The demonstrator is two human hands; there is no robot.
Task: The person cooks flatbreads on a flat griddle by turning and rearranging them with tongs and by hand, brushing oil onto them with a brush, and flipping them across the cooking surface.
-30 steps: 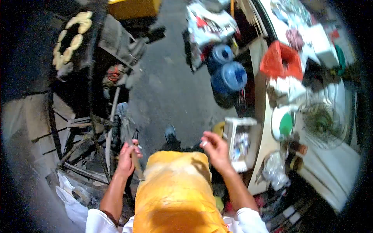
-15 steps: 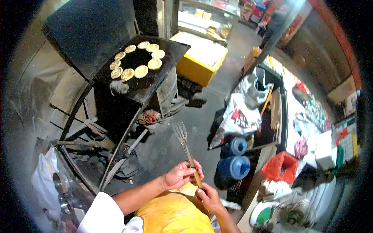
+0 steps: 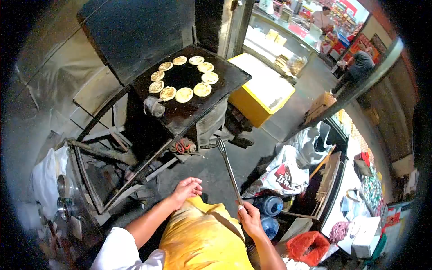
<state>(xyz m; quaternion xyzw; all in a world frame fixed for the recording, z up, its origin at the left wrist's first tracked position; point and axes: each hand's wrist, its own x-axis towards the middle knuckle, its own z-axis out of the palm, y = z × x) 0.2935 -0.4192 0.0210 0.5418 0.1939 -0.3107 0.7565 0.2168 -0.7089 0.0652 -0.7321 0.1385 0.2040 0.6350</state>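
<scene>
My right hand (image 3: 249, 219) is closed around the handle of a long metal fork (image 3: 231, 174), its head pointing up and away from me. The tines appear nearly edge-on. My left hand (image 3: 186, 190) is apart from the fork, just above the yellow apron (image 3: 202, 238). Its fingers are loosely bent and hold nothing. Beyond both hands stands a black griddle (image 3: 211, 101), where several round flatbreads (image 3: 184, 94) lie in a ring, their tops browned in spots. A grey cloth bundle (image 3: 154, 107) rests at the griddle's near left edge.
A yellow box (image 3: 252, 105) with a white top stands right of the griddle. Blue water jugs (image 3: 270, 205), a white plastic bag (image 3: 288, 171) and a red bag (image 3: 308, 247) are to my right. Metal framework (image 3: 135, 177) is at left. A person (image 3: 360, 65) stands farther back.
My left hand has let go of the fork and moved left. My right hand has carried the fork rightward. The view has shifted, bringing more of the shop behind into sight.
</scene>
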